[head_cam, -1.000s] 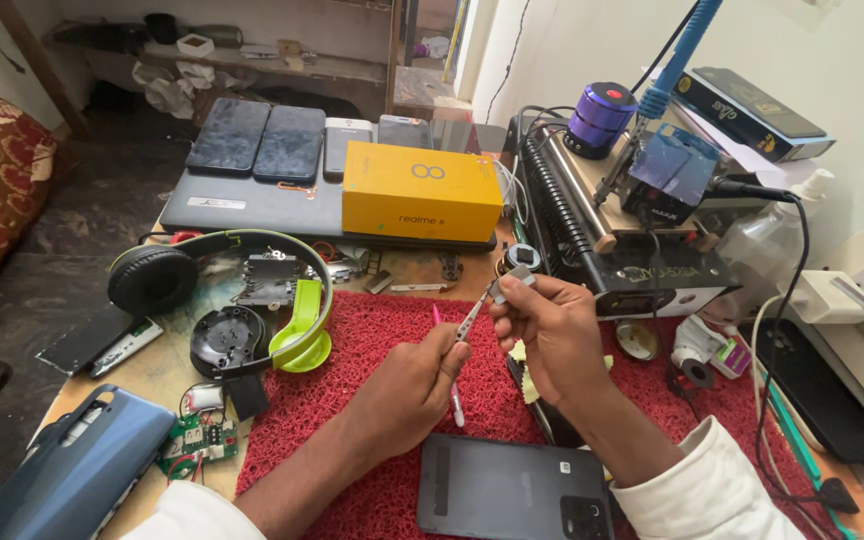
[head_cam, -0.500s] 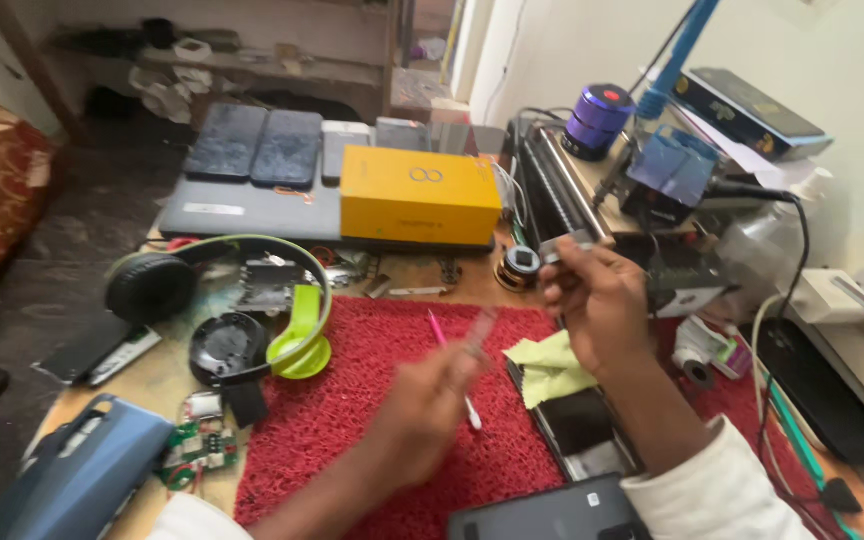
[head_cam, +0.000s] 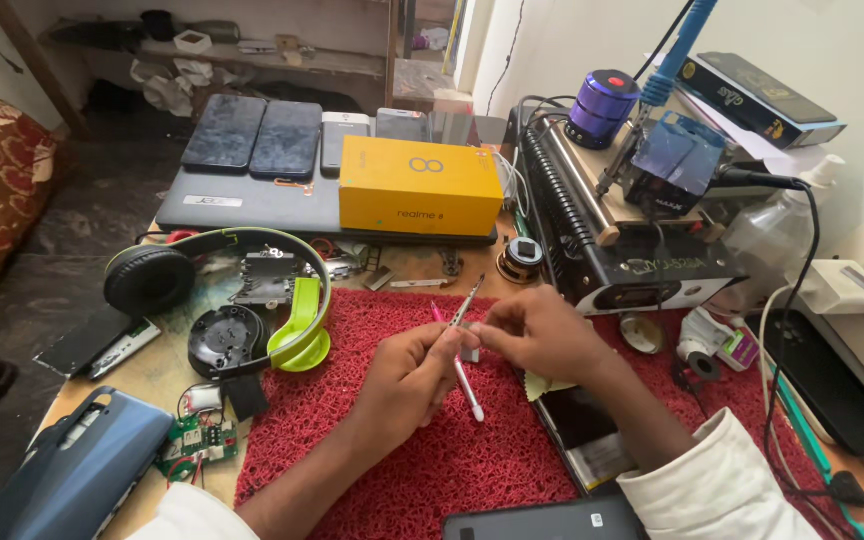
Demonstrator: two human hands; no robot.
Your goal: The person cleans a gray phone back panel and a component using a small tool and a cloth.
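Tweezers [head_cam: 470,300] being pinched in left hand [head_cam: 407,375], tiny part [head_cam: 470,353] being gripped by right hand [head_cam: 542,335]; looks light, fragile, best nipped at edges.

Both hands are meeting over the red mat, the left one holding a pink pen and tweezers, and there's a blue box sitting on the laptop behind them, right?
Not quite: the head view shows the box on the laptop is yellow. The rest holds: left hand and right hand meet over the red mat, with pink pen and tweezers.

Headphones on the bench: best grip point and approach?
Grip the headphones by the green-edged band arching between the cups, from above. The band stands clear of the table, while the cups lie flat among loose parts. Both hands are busy on the mat.
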